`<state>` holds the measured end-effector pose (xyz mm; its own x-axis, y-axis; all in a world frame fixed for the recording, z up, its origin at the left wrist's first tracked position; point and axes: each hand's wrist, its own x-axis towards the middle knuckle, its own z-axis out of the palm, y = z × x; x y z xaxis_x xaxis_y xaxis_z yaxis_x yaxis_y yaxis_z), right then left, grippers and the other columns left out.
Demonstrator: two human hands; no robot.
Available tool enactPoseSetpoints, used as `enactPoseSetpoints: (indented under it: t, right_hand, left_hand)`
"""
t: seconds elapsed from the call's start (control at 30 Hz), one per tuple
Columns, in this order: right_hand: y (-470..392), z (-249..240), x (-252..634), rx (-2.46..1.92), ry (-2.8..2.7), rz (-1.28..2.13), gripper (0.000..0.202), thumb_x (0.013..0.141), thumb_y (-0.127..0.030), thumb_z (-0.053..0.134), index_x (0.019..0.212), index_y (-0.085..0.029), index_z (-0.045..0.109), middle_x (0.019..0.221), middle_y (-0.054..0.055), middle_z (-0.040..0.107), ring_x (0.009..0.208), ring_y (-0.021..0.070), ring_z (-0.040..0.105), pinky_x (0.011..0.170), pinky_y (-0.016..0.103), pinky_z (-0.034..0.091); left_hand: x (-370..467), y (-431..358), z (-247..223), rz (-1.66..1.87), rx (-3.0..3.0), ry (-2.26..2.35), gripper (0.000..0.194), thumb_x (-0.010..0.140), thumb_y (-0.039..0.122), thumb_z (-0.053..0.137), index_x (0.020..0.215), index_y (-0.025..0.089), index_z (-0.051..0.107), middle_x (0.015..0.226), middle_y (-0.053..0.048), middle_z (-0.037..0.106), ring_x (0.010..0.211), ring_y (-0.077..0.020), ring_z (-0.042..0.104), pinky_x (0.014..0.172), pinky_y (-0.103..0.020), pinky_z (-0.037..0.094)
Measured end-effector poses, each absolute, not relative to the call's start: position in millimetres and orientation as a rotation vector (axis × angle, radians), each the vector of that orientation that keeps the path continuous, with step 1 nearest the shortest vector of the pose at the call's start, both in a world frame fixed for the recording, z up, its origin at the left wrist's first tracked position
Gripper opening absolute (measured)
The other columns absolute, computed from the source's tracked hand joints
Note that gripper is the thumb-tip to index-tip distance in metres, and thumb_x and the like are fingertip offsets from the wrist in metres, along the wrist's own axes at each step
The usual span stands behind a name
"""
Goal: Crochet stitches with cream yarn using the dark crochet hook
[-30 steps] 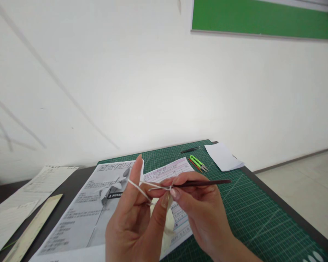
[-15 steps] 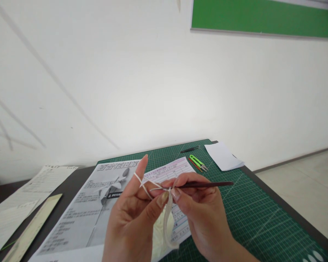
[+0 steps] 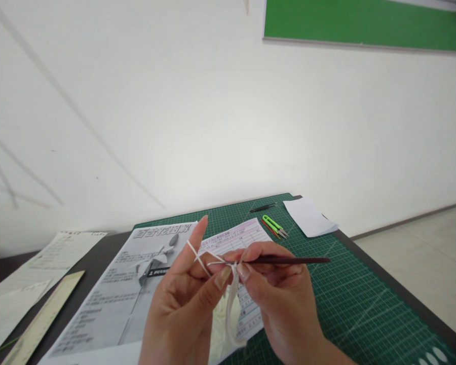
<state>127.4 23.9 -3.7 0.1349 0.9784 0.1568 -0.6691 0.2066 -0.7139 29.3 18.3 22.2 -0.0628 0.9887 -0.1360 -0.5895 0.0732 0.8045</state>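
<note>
Curled yarn strip (image 3: 231,306) pinched in left grip (image 3: 186,309); right grip (image 3: 287,294) clamped on slender hook (image 3: 279,260).

Place: craft workspace | signs — cutting mat (image 3: 349,289), crochet hook (image 3: 300,260), snips (image 3: 275,225), ruler (image 3: 46,317), printed sheet (image 3: 112,299)

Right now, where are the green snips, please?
In the head view, right of centre, the green snips lie on the cutting mat beyond the right hand, between the printed form and the white paper.

The right grip (image 3: 283,296) holds a crochet hook (image 3: 294,260), the left grip (image 3: 182,304) white yarn (image 3: 198,257).
</note>
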Motion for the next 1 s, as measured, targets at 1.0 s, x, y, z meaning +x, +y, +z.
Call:
enactPoseSetpoints:
  t: [1.0]
  right_hand:
    - [22, -9, 125, -0.586, -0.774, 1.163, 0.017, 0.072, -0.009, 0.072, 0.076, -0.025, 0.071, 0.083, 0.0, 0.079, 0.077, 0.0147, 0.073, 0.069, 0.022, 0.057]
  left_hand:
    - [37, 13, 30, 1.501, 0.532, 0.857, 0.062, 0.058, 0.003, 0.079, 0.114, 0.027, 0.068, 0.061, 0.002, 0.067, 0.063, -0.0093, 0.065, 0.066, -0.015, 0.052]
